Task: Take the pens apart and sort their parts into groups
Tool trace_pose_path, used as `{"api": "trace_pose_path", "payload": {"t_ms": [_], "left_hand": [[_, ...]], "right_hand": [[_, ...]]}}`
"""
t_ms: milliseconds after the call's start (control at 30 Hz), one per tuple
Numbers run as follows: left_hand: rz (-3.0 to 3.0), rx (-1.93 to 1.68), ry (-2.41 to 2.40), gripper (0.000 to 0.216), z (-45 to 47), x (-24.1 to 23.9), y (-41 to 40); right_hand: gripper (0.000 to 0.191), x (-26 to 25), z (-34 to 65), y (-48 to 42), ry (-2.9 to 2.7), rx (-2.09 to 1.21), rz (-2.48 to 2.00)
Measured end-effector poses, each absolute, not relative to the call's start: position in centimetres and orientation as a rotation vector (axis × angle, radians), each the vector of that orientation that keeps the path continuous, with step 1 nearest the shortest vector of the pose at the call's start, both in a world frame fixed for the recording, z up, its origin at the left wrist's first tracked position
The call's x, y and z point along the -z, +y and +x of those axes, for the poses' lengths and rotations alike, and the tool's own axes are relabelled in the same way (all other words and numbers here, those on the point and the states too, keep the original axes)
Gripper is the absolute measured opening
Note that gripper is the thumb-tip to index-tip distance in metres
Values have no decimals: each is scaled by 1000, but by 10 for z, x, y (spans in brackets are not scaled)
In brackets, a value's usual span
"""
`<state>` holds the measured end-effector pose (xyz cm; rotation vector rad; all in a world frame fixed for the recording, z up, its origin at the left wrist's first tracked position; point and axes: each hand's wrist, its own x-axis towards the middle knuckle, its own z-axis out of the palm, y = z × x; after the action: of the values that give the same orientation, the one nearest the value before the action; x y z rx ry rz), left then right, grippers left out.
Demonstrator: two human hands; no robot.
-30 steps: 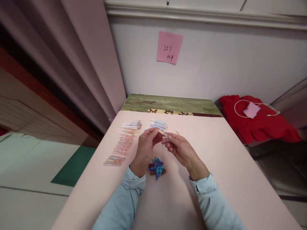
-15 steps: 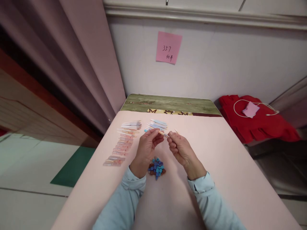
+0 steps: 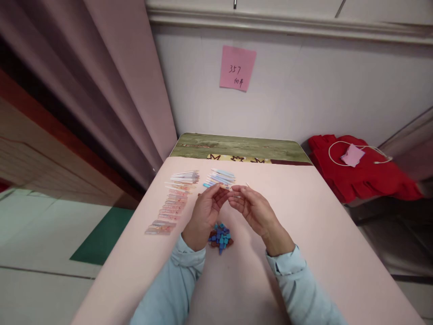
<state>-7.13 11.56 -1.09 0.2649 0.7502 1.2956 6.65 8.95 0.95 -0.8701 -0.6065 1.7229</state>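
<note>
In the middle of the head view, my left hand [image 3: 208, 207] pinches a thin pen [image 3: 224, 186] with a pale orange part between thumb and fingers. Meeting it from the right, my right hand [image 3: 252, 205] has its thumb and fingertips at the pen's other end, fingers fairly straight. Much of the pen is hidden by the fingers. Just beyond my left hand lies a row of pale blue pens [image 3: 221, 175]. Below the hands sits a pile of small blue and brown pieces [image 3: 221, 238], partly behind my left wrist.
Several pink, grey and orange-tinted pens [image 3: 174, 203] lie in a column on the left of the pale table [image 3: 304, 234]. A small light stick [image 3: 247, 184] lies beyond my right hand. To the right are red cloth [image 3: 365, 180] and a white cable [image 3: 333, 160].
My right hand has shifted slightly left, towards my left hand. Its curled fingers have straightened. More of the pen is now covered.
</note>
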Motion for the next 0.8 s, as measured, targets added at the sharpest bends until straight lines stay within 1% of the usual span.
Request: {"api": "trace_pose_path", "payload": {"t_ms": [67, 433, 633, 800], "left_hand": [[237, -1292, 738, 9, -72, 11, 117], [27, -1264, 759, 23, -72, 6, 118], [-21, -1226, 766, 22, -70, 3, 115], [38, -1209, 709, 19, -70, 10, 116]], "right_hand": [[17, -12, 66, 88, -623, -1731, -863], [28, -12, 68, 89, -702, -1625, -927], [36, -18, 70, 88, -698, -1536, -1014], [36, -23, 68, 83, -792, -1549, -945]]}}
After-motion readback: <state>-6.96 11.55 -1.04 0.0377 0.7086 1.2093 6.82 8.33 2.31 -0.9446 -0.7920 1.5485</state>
